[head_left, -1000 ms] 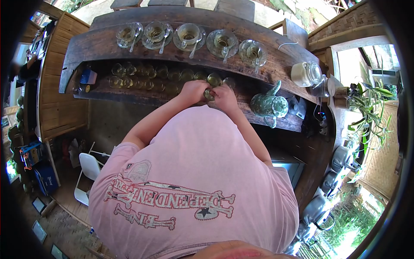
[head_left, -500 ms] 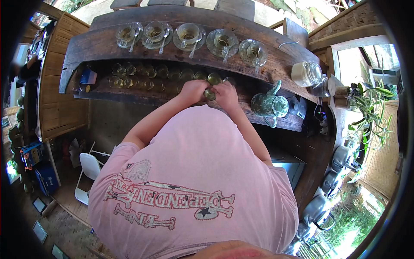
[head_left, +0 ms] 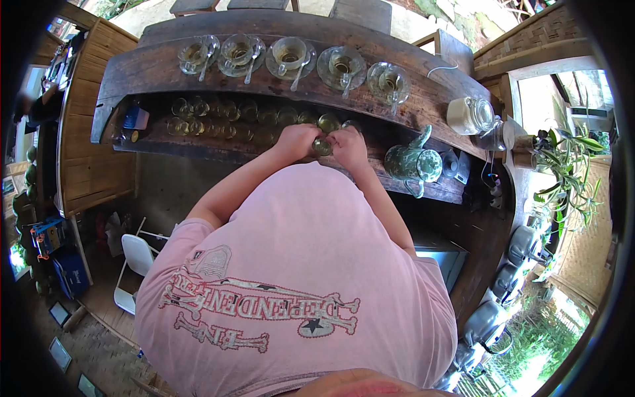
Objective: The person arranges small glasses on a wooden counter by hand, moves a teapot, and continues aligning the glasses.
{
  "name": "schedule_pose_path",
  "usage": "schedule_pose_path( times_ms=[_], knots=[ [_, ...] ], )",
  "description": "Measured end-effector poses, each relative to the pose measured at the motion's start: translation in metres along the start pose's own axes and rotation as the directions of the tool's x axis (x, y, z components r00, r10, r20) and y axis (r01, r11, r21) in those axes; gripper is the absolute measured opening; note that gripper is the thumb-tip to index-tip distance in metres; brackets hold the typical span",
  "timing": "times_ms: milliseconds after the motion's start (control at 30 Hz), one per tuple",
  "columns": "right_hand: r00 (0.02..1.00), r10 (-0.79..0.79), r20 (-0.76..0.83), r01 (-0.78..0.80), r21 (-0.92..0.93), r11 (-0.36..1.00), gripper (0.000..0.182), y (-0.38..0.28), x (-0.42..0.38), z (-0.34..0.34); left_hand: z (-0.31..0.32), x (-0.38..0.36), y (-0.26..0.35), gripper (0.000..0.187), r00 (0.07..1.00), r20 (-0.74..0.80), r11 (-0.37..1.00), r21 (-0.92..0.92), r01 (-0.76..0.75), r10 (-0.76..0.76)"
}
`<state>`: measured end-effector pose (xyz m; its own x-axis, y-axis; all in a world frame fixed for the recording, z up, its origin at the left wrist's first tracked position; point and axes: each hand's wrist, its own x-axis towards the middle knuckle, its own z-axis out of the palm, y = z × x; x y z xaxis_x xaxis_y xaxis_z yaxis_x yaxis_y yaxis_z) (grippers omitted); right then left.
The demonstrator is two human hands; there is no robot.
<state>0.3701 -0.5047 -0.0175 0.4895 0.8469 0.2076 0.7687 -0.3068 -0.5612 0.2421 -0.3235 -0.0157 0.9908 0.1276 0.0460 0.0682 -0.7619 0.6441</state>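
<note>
A small clear glass (head_left: 322,146) stands between my two hands at the front of the lower shelf. My left hand (head_left: 299,140) is closed against its left side, fingers partly hidden. From the right, my right hand (head_left: 348,145) has its fingers curled at the same glass. Just behind it is another glass (head_left: 328,122), greenish in tint. Rows of similar glasses (head_left: 228,111) stretch left along the shelf, shaded by the counter above. The exact finger contact is too small to make out.
On the upper counter (head_left: 155,65) are several glass cups (head_left: 289,53) on saucers with spoons. A lidded jar (head_left: 470,114) stands at its right end. Right of my hands is a green speckled enamel pitcher (head_left: 413,162). A small blue box (head_left: 135,118) sits at the shelf's left end.
Both hands stay at the same spot; my right hand has shifted very slightly, and the glass between them shows a little more. Everything else looks the same.
</note>
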Motion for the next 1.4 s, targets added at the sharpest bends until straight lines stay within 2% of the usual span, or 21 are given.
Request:
schedule_pose_path(
  times_ms=[67,133,233,267,333,367,467,567,633,667,733,800,867,933,967,1033,1167,1233,1267,1333,1400],
  knots=[
    [0.998,0.042,-0.039,-0.041,0.033,0.999,0.008,0.002,-0.002,0.003,-0.001,0.0,0.001,0.041,1.0,0.019,1.0,0.026,0.008,-0.008],
    [0.997,-0.002,0.079,-0.001,0.03,1.0,0.009,0.002,-0.004,0.006,-0.001,0.001,-0.001,0.041,1.0,0.025,1.0,0.023,-0.006,0.005],
    [0.995,-0.014,0.098,0.017,-0.036,0.999,0.007,-0.001,-0.004,0.003,-0.004,0.001,0.003,0.04,1.0,0.006,1.0,0.004,-0.014,0.014],
    [0.995,-0.017,0.101,0.021,-0.036,0.999,0.007,-0.002,-0.002,0.001,-0.006,0.0,0.005,0.04,1.0,-0.013,1.0,-0.012,-0.011,0.011],
    [1.0,0.023,-0.013,-0.023,0.005,1.0,0.007,-0.004,0.002,-0.003,-0.009,0.001,0.008,0.04,1.0,0.023,1.0,0.011,0.007,-0.008],
    [1.0,0.025,-0.013,-0.025,0.006,1.0,0.007,-0.003,0.001,0.0,-0.01,0.001,0.008,0.04,0.998,0.058,0.999,0.036,0.021,-0.023],
    [0.998,-0.051,0.045,0.049,0.047,0.998,0.007,-0.001,-0.004,0.006,0.001,0.002,-0.003,0.041,0.999,0.031,0.999,0.038,0.008,-0.01],
    [0.994,-0.026,0.105,0.033,-0.067,0.997,0.006,-0.005,-0.001,-0.001,-0.003,0.001,0.001,0.042,1.0,0.024,1.0,-0.005,0.016,-0.016],
    [0.999,0.024,-0.039,-0.023,0.021,1.0,0.005,-0.006,0.003,-0.004,-0.003,0.0,0.0,0.042,1.0,0.025,1.0,0.004,0.019,-0.019],
    [0.999,0.026,-0.04,-0.025,0.022,0.999,0.005,-0.004,0.001,-0.001,-0.003,0.001,0.0,0.043,1.0,0.026,1.0,0.015,0.016,-0.017],
    [0.996,-0.06,0.071,0.056,0.048,0.997,0.006,-0.001,-0.001,0.002,-0.002,0.002,0.0,0.039,1.0,0.002,1.0,0.015,-0.013,0.013],
    [0.996,-0.019,0.083,0.019,-0.005,1.0,0.006,-0.005,-0.005,0.0,-0.002,0.001,0.001,0.035,0.999,-0.026,0.999,0.015,-0.039,0.039],
    [0.995,0.014,0.098,-0.008,-0.057,0.998,0.007,-0.01,0.001,-0.006,-0.003,0.0,0.001,0.043,1.0,0.007,1.0,0.005,0.009,-0.009],
    [0.998,0.035,-0.049,-0.034,0.031,0.999,0.009,-0.011,0.004,-0.007,-0.004,0.001,0.0,0.044,1.0,0.025,1.0,0.016,0.009,-0.009],
    [0.998,0.039,-0.05,-0.037,0.032,0.999,0.009,-0.008,0.003,-0.004,-0.004,0.001,0.001,0.044,0.999,0.042,1.0,0.028,0.004,-0.005],
    [0.997,-0.047,0.064,0.043,0.054,0.998,0.008,-0.004,0.0,0.001,-0.005,0.003,0.002,0.044,0.998,0.057,0.999,0.033,0.014,-0.016],
    [0.995,0.01,0.097,-0.005,-0.056,0.998,0.007,-0.005,0.0,-0.001,-0.004,0.002,0.003,0.045,0.998,0.042,0.999,0.019,0.04,-0.041],
    [0.998,0.038,-0.056,-0.035,0.058,0.998,0.007,-0.002,0.002,0.001,0.0,0.001,-0.002,0.044,0.999,0.031,0.999,0.021,0.029,-0.029],
    [0.997,0.043,-0.058,-0.04,0.057,0.998,0.007,-0.001,0.0,0.002,0.002,0.002,-0.004,0.043,1.0,0.019,1.0,0.026,0.012,-0.013],
    [0.997,-0.068,0.03,0.066,0.073,0.995,0.007,-0.001,-0.003,0.006,-0.004,0.003,0.003,0.043,0.999,0.039,0.999,0.027,0.034,-0.035],
    [0.998,-0.043,0.048,0.042,0.019,0.999,0.007,0.0,-0.004,0.004,-0.004,0.004,0.005,0.043,0.997,0.056,0.998,0.029,0.056,-0.057]
  ],
)
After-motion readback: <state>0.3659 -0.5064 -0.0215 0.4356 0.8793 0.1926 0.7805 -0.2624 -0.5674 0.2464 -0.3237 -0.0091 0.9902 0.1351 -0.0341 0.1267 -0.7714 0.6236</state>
